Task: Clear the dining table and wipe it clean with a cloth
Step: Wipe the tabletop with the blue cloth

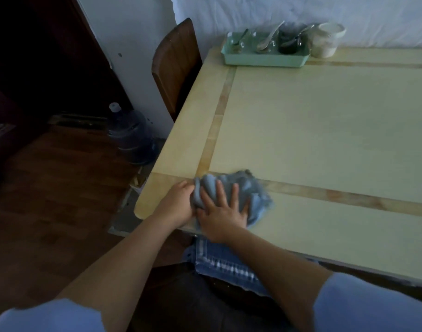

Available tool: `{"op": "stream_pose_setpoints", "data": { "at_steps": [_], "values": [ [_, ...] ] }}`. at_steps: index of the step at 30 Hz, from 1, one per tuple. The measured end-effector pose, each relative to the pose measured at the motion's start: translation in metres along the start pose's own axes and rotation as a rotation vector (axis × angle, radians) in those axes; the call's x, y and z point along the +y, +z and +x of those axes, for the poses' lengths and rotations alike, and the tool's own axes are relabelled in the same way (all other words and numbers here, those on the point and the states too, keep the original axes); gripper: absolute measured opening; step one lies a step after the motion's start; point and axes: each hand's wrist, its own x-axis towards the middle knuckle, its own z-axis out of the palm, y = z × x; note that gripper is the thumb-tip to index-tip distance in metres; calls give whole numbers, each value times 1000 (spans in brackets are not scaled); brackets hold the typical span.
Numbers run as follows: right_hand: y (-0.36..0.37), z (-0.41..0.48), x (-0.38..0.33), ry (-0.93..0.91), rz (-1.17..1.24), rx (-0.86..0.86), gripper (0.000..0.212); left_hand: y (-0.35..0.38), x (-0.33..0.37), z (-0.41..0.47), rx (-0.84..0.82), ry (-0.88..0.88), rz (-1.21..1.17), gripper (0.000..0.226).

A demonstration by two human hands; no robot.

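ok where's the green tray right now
Head view: the green tray sits at the table's far left corner, a white lidded jar just right of it, a wooden chair to its left.

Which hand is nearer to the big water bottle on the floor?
Left. The left hand grips the cloth's left end, on the bottle's side; the right hand presses the cloth farther right.

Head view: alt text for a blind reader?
Both hands work a grey-blue cloth at the near left corner of the pale table: left hand grips it, right hand presses flat. A loaded green tray sits far back.
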Motion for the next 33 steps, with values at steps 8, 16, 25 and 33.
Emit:
{"op": "stream_pose_setpoints", "data": {
  "at_steps": [8, 16, 25, 33],
  "values": [
    [-7, -24, 60, 57, -22, 47, 53, 5, 20, 6, -58, -35, 118, 72],
    [-23, 1, 71, 78, -55, 93, 56, 4, 45, 33, -45, 18, 108, 79],
    [-98, 113, 107, 81, -98, 120, 58, -30, 47, 115, -92, -114, 107, 96],
    [-145, 234, 92, -3, -151, 150, 59, -49, 70, 193, -158, -125, 68, 115]
  ]
}}
